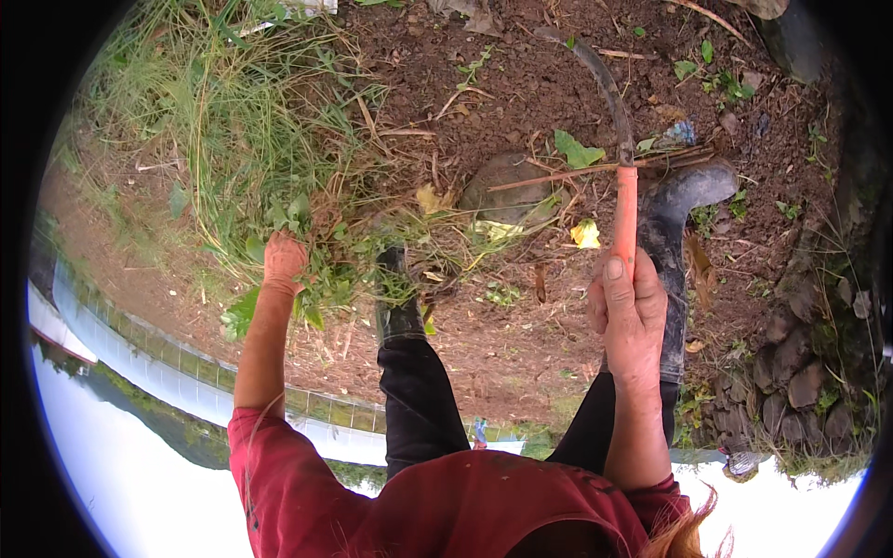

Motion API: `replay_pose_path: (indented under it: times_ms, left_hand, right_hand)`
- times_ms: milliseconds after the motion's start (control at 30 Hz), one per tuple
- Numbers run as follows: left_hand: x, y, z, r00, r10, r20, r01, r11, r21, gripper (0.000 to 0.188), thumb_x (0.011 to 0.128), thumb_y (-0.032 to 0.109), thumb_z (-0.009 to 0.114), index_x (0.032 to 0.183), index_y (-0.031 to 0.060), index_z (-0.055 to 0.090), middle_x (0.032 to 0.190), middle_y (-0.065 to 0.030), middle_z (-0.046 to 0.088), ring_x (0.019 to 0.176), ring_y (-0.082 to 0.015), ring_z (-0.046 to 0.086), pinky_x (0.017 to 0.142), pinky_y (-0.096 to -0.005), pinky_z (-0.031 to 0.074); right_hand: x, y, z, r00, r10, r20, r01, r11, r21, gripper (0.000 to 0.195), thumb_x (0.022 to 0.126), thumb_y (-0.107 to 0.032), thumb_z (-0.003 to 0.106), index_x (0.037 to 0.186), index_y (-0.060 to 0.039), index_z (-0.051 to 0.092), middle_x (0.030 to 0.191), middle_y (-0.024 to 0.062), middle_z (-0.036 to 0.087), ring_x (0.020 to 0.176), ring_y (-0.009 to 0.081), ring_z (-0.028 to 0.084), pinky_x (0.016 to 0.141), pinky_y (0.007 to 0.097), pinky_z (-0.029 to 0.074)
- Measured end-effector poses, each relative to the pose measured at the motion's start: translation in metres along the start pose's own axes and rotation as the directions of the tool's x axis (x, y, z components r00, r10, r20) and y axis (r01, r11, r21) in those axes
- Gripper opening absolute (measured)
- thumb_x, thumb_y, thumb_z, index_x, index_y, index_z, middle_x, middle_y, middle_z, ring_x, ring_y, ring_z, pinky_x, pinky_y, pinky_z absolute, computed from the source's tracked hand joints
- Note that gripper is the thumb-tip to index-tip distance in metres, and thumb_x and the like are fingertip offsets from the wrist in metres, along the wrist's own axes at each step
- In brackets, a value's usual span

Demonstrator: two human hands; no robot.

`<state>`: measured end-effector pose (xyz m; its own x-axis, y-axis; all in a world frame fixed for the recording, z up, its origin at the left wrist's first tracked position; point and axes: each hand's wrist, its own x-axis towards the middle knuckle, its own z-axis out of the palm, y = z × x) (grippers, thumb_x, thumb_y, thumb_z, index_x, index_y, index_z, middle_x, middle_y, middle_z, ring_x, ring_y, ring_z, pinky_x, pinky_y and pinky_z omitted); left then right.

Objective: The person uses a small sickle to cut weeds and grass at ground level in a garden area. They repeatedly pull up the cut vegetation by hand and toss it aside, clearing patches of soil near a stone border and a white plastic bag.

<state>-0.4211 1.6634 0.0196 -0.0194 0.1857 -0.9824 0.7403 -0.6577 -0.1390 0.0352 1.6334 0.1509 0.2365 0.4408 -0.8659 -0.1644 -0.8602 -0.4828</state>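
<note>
My right hand (631,307) grips the orange handle (627,209) of a sickle, thumb along its side. The sickle's dark curved blade (608,80) points away from me over the soil, its tip bending left. On the left, my left hand (284,261) is closed around the stems of a bundle of green weeds (324,261); leaves hide the fingertips. Long grass (237,132) spreads beyond this hand, and some strands trail right, across the front of my left boot (394,300).
A rounded stone (508,188) lies half covered by stalks between my feet. My right black rubber boot (663,272) stands beside the sickle handle. Stacked stones (795,376) form a wall at right. A yellow flower (585,234) and a thin stick (551,178) rest on brown soil.
</note>
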Motion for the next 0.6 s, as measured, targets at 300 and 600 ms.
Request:
replay_pose_path:
  times_ms: [300,600]
  left_hand:
    - [0.022,0.001,0.099,0.948,0.122,-0.295,-0.135,0.991,-0.023,0.036,0.081,0.020,0.045,0.108,0.0019,0.059,0.115,-0.0091,0.056,0.115,-0.0249,0.045,0.109,-0.0369,0.023]
    - [0.135,0.146,-0.021,0.835,-0.015,-0.550,-0.141,0.961,-0.240,0.044,0.078,0.025,0.057,0.113,-0.0020,0.052,0.108,-0.0116,0.056,0.117,-0.0257,0.044,0.111,-0.0381,0.022]
  right_hand:
    - [-0.006,0.006,0.013,1.000,0.017,0.024,-0.016,0.998,-0.059,0.019,0.094,-0.023,0.050,0.085,-0.0061,0.047,0.058,-0.0054,0.040,0.047,0.0016,0.035,0.041,0.0189,0.028]
    - [0.000,0.020,0.024,0.997,0.079,-0.023,-0.080,0.994,-0.072,0.019,0.095,-0.024,0.048,0.087,-0.0063,0.047,0.058,-0.0042,0.042,0.045,0.0017,0.035,0.039,0.0176,0.028]
